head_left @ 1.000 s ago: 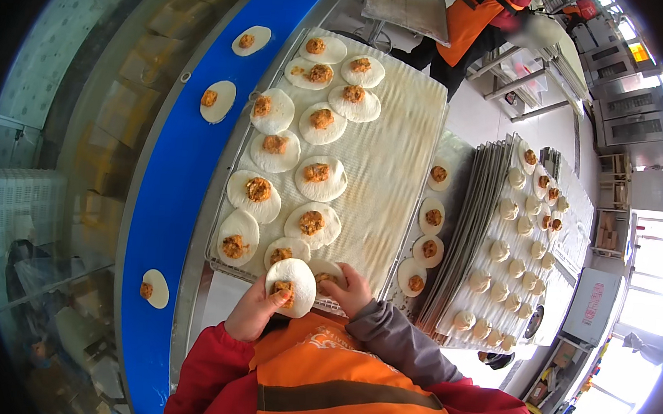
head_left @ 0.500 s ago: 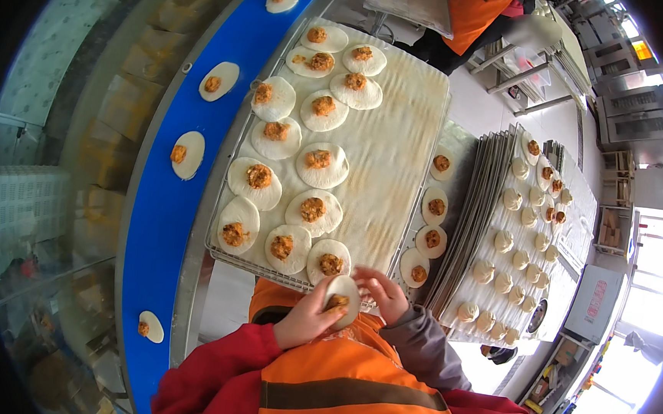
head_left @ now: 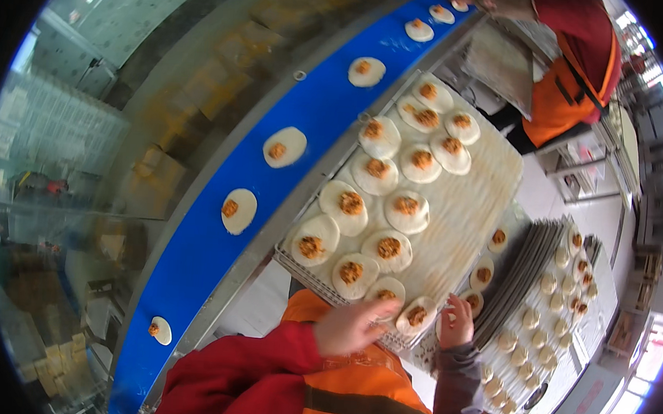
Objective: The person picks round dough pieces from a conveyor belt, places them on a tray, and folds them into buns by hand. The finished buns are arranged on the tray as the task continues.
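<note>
Left: a blue belt [head_left: 188,274] curves from near to far, bearing dough rounds [head_left: 284,147] topped with filling. Centre: a tray [head_left: 466,209] of similar rounds, bare along its right side. The left hand [head_left: 354,328], fingers extended, is at its near edge; one filled round [head_left: 417,316] lies at the near right corner between the separated hands. The right hand [head_left: 456,323], loosely curled, is just beside it. Right: stacked trays [head_left: 525,274], pale buns [head_left: 531,319]; far right, a co-worker [head_left: 579,78].

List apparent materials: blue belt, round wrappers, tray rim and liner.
Blue belt: smooth plastic or rubber; even colour.
Round wrappers: matte dough, probably; pale, soft-edged.
Tray rim: bare metal wire, likely; thin grey bars.
Liner: dull cloth or paper, rippled.
</note>
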Demonstrator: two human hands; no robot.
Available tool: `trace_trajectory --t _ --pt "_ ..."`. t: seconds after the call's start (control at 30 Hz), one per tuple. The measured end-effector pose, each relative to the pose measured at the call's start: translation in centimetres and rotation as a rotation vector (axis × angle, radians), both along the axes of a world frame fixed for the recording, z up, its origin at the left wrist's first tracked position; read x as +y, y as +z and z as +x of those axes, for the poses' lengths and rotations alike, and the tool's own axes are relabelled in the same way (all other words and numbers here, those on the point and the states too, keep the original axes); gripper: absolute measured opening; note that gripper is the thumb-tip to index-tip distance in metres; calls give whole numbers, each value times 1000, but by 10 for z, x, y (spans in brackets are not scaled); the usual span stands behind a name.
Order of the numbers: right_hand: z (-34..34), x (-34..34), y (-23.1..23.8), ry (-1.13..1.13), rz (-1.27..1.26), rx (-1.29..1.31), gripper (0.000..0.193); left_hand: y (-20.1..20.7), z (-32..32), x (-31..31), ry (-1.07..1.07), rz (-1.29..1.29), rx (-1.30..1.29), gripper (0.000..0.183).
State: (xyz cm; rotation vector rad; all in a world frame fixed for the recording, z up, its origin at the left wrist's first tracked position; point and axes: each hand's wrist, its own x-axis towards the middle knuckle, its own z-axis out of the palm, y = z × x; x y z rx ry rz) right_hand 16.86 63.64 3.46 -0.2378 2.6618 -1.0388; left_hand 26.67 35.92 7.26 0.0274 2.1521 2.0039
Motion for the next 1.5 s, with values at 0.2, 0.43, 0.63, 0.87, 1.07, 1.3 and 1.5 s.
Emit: trace_trajectory --t 0.2,0.43,0.63,0.87,1.07,1.3,1.5 --pt "-78 -120 65 404 -192 -40 31 -27 55 -211 1166 -526 -202 31" --pt "-175 -324 26 824 -120 7 25 -75 56 -245 931 -824 -149 46" --pt "-272 -435 -68 746 99 168 51 -118 57 -297 877 -893 -238 42" --pt "-275 -508 -126 973 414 56 75 -90 124 -310 976 -608 -662 47" --pt "-177 -520 -96 1239 435 60 47 -91 182 -296 706 -1062 -223 38" --pt "-108 -483 -34 1092 -167 -386 48 -107 260 -304 779 -947 -490 61" --pt "-187 -288 48 926 -465 -848 47 -60 286 -276 1046 391 -454 64"
